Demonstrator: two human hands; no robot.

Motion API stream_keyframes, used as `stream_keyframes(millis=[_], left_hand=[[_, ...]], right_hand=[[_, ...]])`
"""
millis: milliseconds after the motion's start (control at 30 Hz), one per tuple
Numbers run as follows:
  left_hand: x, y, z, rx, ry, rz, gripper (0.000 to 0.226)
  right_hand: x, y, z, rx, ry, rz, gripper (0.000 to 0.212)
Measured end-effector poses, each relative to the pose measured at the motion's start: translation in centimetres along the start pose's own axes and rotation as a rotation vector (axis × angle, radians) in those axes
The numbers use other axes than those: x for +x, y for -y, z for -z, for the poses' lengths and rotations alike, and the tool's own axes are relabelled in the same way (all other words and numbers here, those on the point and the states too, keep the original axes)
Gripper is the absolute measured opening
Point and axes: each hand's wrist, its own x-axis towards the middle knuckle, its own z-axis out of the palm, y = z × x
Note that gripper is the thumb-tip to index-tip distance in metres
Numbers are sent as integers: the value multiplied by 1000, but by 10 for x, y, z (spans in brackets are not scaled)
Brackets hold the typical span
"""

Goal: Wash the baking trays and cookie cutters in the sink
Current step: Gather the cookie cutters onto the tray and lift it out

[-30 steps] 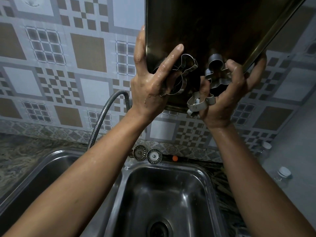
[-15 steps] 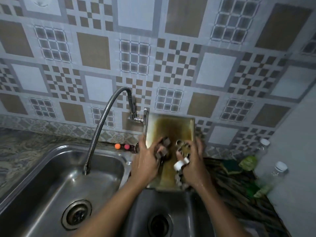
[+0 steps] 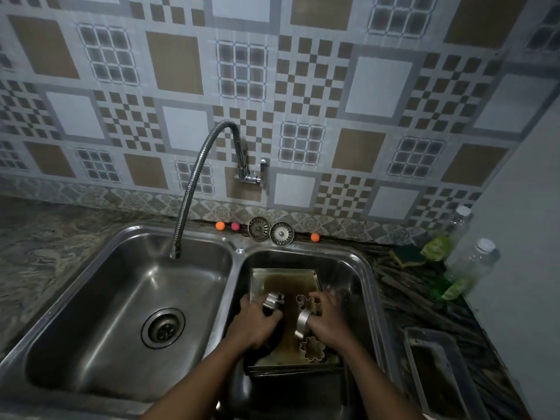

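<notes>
A stained baking tray (image 3: 285, 280) lies in the right basin (image 3: 357, 277) of a double steel sink. My left hand (image 3: 256, 322) is at the tray's left edge with its fingers curled round a metal cookie cutter (image 3: 272, 300). My right hand (image 3: 328, 321) is over the tray's right side and holds a round cutter (image 3: 303, 321), with a figure-shaped cutter (image 3: 304, 301) by its fingertips. A flower-shaped cutter (image 3: 312, 348) sits on the tray near its front edge. Whether either hand also grips the tray is hidden.
The flexible tap hose (image 3: 194, 183) hangs over the left basin (image 3: 130, 298). Two sink strainers (image 3: 270, 230) and small coloured balls (image 3: 220, 226) line the back ledge. A sponge (image 3: 407, 256) and plastic bottles (image 3: 468, 268) stand at right. Another tray (image 3: 436, 374) lies on the right counter.
The tray and cutters, held high in front of the camera a second ago, have come down into the right basin. The tray now lies nearly flat, and the flower cutter rests on it.
</notes>
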Motion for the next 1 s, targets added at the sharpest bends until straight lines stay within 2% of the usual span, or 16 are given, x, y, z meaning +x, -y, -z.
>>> stream_keyframes(millis=[133,367,467,567,767,900,1000], left_hand=[[-12,-5,13,-72,-38,-7,70],[-21,18,28,-98,-142,-25,51],[-31,42,36,-127,-145,-45,46],[-46,66,47,-121,-157,-33,42],[-62,128,94,-87,-210,5,44],[-59,180,144,-137,-176,56,63],[-52,219,188,-154,-156,45,60]], right_hand=[[-3,5,0,28,51,29,65],[-2,19,-15,138,116,51,79],[-9,27,-39,229,69,55,57],[-15,36,-69,187,25,120,36],[-21,76,-142,142,51,168,32],[-18,115,-202,120,69,153,35],[-13,148,-253,112,39,134,36]])
